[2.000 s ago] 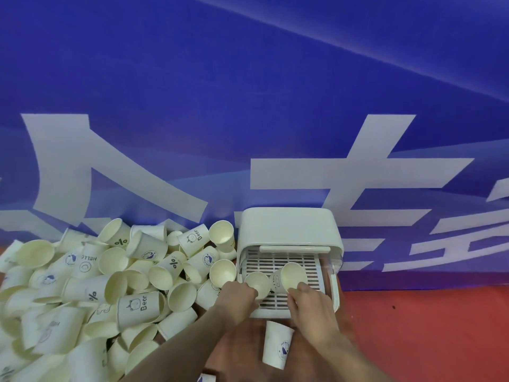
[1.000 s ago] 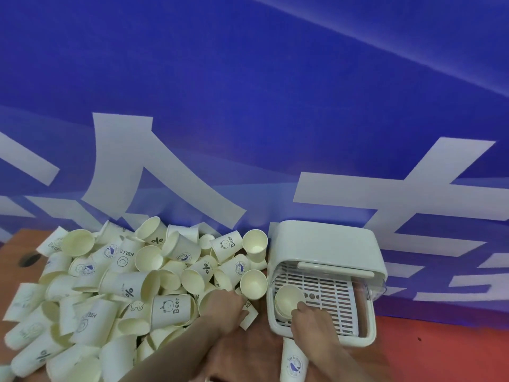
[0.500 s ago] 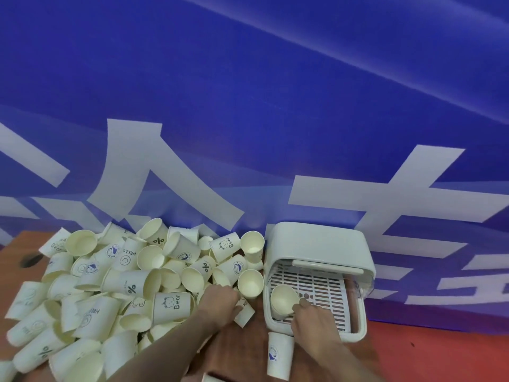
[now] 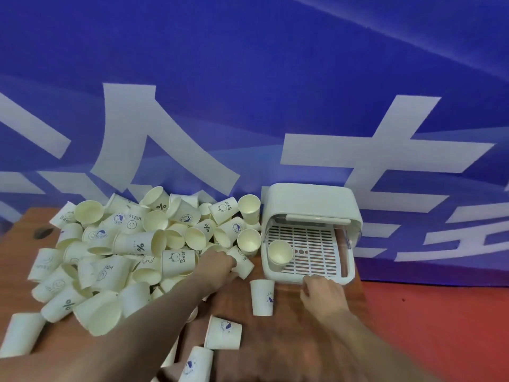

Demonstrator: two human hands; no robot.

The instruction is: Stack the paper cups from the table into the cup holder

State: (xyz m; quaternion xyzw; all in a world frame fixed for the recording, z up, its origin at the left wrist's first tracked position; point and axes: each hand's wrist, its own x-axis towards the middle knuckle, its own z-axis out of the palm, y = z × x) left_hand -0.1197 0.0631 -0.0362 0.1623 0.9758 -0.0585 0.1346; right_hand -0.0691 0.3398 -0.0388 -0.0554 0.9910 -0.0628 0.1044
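A white cup holder with a slotted tray stands against the blue banner on the right of the table. One paper cup sits at the tray's left front, mouth facing me. My left hand grips a cup lying on its side at the right edge of a big pile of paper cups. My right hand hangs just in front of the holder's front edge with curled fingers, holding nothing. An upside-down cup stands between my hands.
Two more cups lie near the table's front, between my forearms. The wooden table ends just right of the holder; beyond it is red floor. The blue banner closes off the back.
My right hand has let go of the cup in the holder's tray and pulled back to the front edge. My left hand has taken hold of a cup at the pile's edge.
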